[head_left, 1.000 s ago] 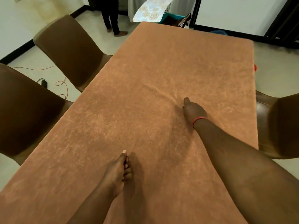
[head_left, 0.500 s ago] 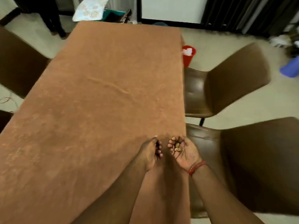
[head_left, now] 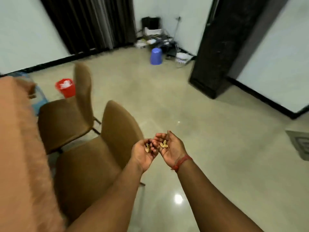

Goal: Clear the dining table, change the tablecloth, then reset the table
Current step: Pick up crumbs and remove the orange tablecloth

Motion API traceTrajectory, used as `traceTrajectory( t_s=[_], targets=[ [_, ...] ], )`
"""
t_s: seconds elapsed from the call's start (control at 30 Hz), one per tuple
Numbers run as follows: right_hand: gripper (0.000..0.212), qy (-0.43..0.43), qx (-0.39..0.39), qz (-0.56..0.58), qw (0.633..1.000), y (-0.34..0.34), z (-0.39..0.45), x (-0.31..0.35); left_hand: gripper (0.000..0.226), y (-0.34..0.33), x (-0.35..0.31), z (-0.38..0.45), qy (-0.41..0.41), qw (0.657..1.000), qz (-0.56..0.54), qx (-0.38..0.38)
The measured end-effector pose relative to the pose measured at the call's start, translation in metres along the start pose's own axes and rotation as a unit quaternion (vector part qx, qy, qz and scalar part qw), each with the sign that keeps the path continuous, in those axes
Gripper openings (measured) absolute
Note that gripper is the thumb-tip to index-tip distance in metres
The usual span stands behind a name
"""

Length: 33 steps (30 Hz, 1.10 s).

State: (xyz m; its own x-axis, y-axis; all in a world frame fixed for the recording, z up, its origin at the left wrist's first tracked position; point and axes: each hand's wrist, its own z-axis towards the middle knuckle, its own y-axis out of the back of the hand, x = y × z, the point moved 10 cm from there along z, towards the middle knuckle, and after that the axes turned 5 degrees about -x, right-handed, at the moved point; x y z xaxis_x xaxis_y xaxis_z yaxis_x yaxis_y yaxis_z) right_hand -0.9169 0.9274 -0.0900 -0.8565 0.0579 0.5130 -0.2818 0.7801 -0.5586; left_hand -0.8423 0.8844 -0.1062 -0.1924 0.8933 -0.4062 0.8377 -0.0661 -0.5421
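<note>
Left hand (head_left: 145, 154) and right hand (head_left: 170, 149), both palm up and cupped, held side by side with their fingertips touching at the centre of the view, above the floor (head_left: 209, 131) and clear of the table. Each palm carries small pale-yellow scraps: one or two in the left palm (head_left: 147, 149), a small cluster in the right palm (head_left: 163, 145); their exact nature cannot be told. The fingers of both hands are loosely curled around the scraps, not clenched. A red thread band (head_left: 182, 162) circles the right wrist.

At 9 o'clock from the hands, two brown chairs stand side by side: the nearer chair (head_left: 93, 158), its backrest just beside the left hand, and the farther chair (head_left: 66, 118) at 10 o'clock. Beyond them, at the left edge of the view, lies the dining table under its rust-brown tablecloth (head_left: 20, 148), blurred. A red bucket (head_left: 65, 87) holding white material stands on the floor at 10 o'clock, behind the farther chair.

At 12 o'clock, well apart, a blue upturned stool (head_left: 156, 56) stands near a clutter of cables and boxes (head_left: 160, 41) by the far wall. Dark curtains (head_left: 90, 22) hang at 11 o'clock; a black pillar (head_left: 222, 47) rises at 1 o'clock.
</note>
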Motion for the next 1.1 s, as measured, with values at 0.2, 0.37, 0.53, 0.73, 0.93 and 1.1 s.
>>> traceTrajectory(
  t_s=[0.2, 0.37, 0.53, 0.73, 0.93, 1.1],
  targets=[
    [0.052, 0.102, -0.096, 0.088, 0.986, 0.142, -0.010, 0.174, 0.024, -0.179, 0.109, 0.038, 0.034, 0.995, 0.087, 0.029],
    [0.048, 0.136, -0.205, 0.117, 0.962, 0.206, 0.042, 0.240, 0.017, -0.260, 0.144, 0.102, 0.026, 0.988, 0.152, 0.010],
    [0.045, 0.122, -0.255, 0.102, 0.954, 0.232, 0.120, 0.307, 0.016, -0.325, 0.153, 0.199, 0.068, 0.979, 0.189, 0.023],
    [0.040, 0.092, -0.254, 0.067, 0.960, 0.201, 0.238, 0.409, 0.014, -0.429, 0.085, 0.310, 0.060, 0.958, 0.275, 0.057],
    [0.040, 0.009, -0.197, 0.031, 0.980, 0.110, 0.373, 0.449, 0.025, -0.474, -0.035, 0.396, 0.013, 0.943, 0.331, 0.014],
    [0.044, -0.051, -0.100, -0.095, 0.989, -0.018, 0.512, 0.484, 0.026, -0.480, -0.173, 0.488, -0.057, 0.953, 0.282, -0.090]
  ],
)
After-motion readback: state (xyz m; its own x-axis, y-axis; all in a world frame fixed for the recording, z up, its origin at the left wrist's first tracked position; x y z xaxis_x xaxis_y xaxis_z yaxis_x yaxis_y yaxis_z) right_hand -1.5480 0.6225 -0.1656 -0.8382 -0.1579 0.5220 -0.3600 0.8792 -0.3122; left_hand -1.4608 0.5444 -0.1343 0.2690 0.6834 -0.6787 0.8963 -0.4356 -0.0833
